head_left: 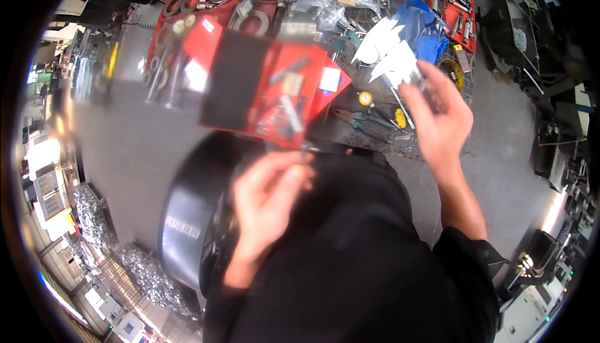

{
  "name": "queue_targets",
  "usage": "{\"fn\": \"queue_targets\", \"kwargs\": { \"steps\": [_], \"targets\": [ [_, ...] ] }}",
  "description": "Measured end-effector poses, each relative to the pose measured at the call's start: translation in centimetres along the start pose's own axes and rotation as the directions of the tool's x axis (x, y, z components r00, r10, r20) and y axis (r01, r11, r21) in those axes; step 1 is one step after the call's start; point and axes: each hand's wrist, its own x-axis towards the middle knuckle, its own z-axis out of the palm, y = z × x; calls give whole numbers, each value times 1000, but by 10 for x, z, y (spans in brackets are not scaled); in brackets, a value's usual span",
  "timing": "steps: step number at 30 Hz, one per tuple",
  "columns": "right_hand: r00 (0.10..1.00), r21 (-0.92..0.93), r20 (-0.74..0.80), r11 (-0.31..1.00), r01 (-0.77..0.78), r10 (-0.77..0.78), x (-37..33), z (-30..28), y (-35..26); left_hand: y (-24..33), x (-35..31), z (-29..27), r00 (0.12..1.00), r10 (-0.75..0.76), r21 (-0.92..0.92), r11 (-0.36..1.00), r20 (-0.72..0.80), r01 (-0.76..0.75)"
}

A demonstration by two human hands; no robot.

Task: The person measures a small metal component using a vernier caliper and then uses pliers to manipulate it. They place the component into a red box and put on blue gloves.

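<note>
My left hand (270,200) is raised in front of my dark-clothed body, fingers curled near the lower edge of a red open case (265,90) with a black lid panel and small parts inside; it looks pinched on a small dark piece, blurred. My right hand (437,118) is lifted at the right and holds a crumpled clear plastic bag (390,52) with white glare on it. The whole picture is motion-blurred.
A red tool tray (206,5) with metal rings, gauges and wrenches lies on the grey floor ahead. Pliers (359,121) and a blue container (425,27) lie nearby. A large black drum (187,218) stands below. Metal shavings pile at the lower left.
</note>
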Motion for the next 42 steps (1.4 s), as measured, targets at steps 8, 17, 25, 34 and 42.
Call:
{"fn": "queue_targets", "kwargs": {
  "steps": [8, 17, 25, 34, 42],
  "targets": [
    [992, -492, 44, 866, -85, 122, 44, -5, 178, -7, -4, 4, 987, -122, 32, 991, -107, 126],
    [999, -684, 44, 728, 46, -22, 45, 23, 230, -21, -16, 24, 959, -183, -21, 983, -217, 182],
    [978, -715, 127, 668, 206, -165, 48, 12, 237, -29, -19, 26, 906, -282, -115, 959, -315, 258],
    [678, 163, 734, 979, -123, -37, -41, 74, 16, -58, -8, -4, 928, -277, -191, 953, -250, 234],
    [530, 110, 836, 904, -413, 140, -76, 134, 7, -91, -11, -44, 937, -281, -95, 959, -206, 267]
  ]
}}
